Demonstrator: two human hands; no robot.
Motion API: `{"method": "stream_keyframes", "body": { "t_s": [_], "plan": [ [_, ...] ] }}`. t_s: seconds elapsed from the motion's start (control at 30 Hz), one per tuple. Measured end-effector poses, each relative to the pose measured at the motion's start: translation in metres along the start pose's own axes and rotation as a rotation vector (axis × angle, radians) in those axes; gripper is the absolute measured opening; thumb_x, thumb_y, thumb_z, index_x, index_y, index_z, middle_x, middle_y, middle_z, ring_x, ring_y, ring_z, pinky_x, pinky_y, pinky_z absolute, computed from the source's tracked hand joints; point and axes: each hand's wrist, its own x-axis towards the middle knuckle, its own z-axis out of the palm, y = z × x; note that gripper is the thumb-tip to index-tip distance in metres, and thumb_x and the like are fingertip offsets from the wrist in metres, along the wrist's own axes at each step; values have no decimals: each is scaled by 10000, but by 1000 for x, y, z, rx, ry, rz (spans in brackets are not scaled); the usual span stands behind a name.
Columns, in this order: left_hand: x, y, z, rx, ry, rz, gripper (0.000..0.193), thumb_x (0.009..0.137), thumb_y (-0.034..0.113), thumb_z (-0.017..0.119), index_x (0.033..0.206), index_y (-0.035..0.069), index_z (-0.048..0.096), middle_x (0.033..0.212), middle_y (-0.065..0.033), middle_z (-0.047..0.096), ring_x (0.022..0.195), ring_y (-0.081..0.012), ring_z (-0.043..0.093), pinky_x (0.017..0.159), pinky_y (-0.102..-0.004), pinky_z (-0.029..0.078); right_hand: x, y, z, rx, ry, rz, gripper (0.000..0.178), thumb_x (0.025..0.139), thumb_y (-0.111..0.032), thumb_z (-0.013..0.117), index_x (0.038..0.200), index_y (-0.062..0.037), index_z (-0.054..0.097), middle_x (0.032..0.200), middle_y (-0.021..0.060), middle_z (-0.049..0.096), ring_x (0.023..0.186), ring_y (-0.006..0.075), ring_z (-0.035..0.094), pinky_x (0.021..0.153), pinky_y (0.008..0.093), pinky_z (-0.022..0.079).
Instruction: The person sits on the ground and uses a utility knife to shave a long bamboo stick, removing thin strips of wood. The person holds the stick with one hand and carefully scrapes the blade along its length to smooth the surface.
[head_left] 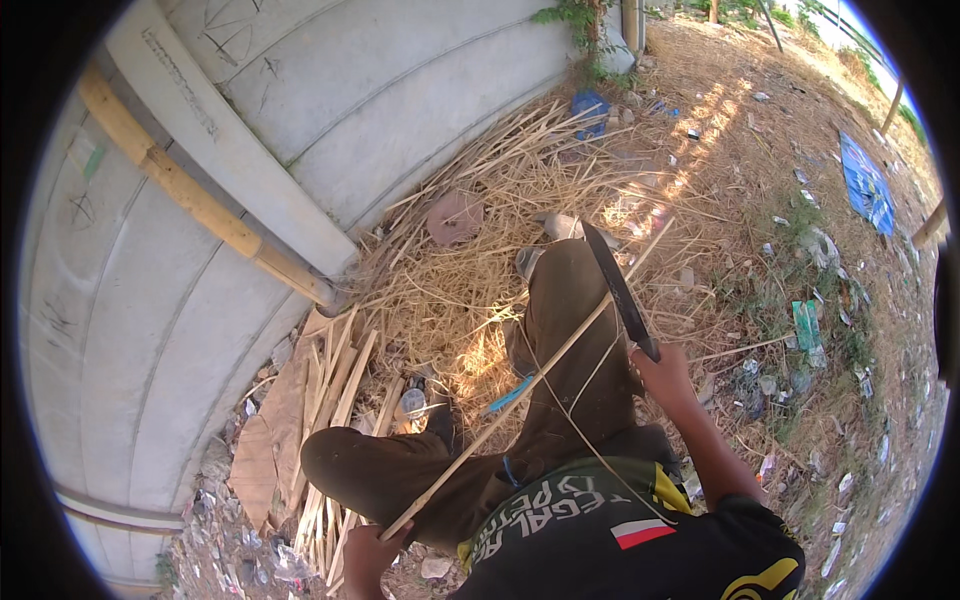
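Note:
My left hand, low in the view, is closed around the near end of a long pale bamboo strip. The strip slants up and to the right across my legs, its far end past my raised knee. In my right hand is the handle of a machete with a long dark blade pointing away from me. The blade crosses the strip in the picture; whether they touch I cannot tell. Thin curled slivers hang over my lap and shirt. Near my thigh, something bright blue shows behind the strip.
Split bamboo pieces lie to my left beside brown cardboard and a clear plastic cup. Shavings cover the ground ahead. A concrete wall and bamboo pole stand left. Litter and a blue sheet lie right.

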Motion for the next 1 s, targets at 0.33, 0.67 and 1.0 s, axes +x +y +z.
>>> {"method": "stream_keyframes", "body": {
  "t_s": [0.33, 0.67, 1.0],
  "plan": [
    [-2, 3, -2, -8, -150, -163, 546, 791, 573, 807, 847, 31, 783, 624, -164, 671, 606, -318, 693, 630, -433, 517, -12, -77, -29, 715, 296, -488, 371, 1016, -163, 639, 683, -70, 505, 580, -79, 458, 533, 19, 397, 482, 257, 279],
    [-13, -3, -19, -8, -126, -142, 636, 820, 558, 792, 609, -29, 670, 459, -79, 496, 466, -188, 487, 523, -401, 418, -15, -41, -7, -128, -4, -98, 317, 968, -216, 658, 750, 5, 597, 555, 50, 479, 502, 98, 397, 486, 344, 326],
    [-8, -6, -20, 22, -116, -164, 593, 808, 531, 816, 627, -17, 682, 464, -88, 500, 459, -182, 476, 513, -394, 406, -20, -47, -15, 508, 33, -240, 331, 992, -119, 598, 685, -11, 536, 560, -2, 494, 498, 86, 469, 457, 291, 313]
  ]
}}
